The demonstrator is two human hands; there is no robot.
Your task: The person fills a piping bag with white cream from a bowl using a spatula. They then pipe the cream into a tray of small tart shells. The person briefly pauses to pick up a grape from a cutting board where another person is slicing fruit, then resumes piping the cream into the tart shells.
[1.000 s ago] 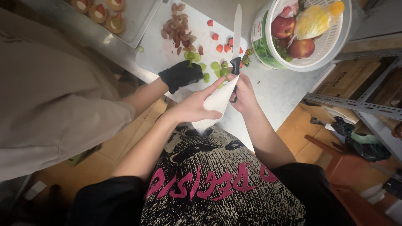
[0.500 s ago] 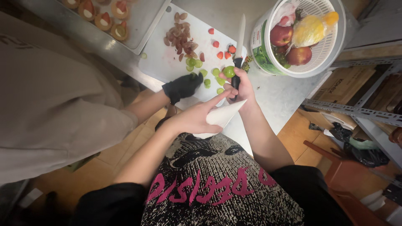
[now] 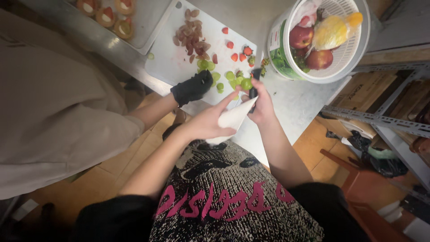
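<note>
My left hand (image 3: 204, 125) is closed around a white folded cloth or paper (image 3: 233, 117). Its forefinger stretches out to a whole green grape (image 3: 246, 84). My right hand (image 3: 265, 105) grips the black handle of a knife (image 3: 255, 83); the blade does not show. Both hands hover at the near edge of a white cutting board (image 3: 174, 62). The board carries sliced red grapes (image 3: 190, 40), strawberry pieces (image 3: 233, 50) and green grape halves (image 3: 222, 80).
Another person's black-gloved hand (image 3: 192, 87) rests on the board's near edge, left of mine. A white strainer basket (image 3: 347, 60) holds apples and a yellow fruit. There is a tray of small tarts (image 3: 109, 18) at the back left, a steel counter (image 3: 295, 105), and metal shelving (image 3: 380, 121) on the right.
The knife blade that stood upright over the board is out of sight now. My left forefinger has stretched out to the green grape. The gloved hand stays at the board's edge.
</note>
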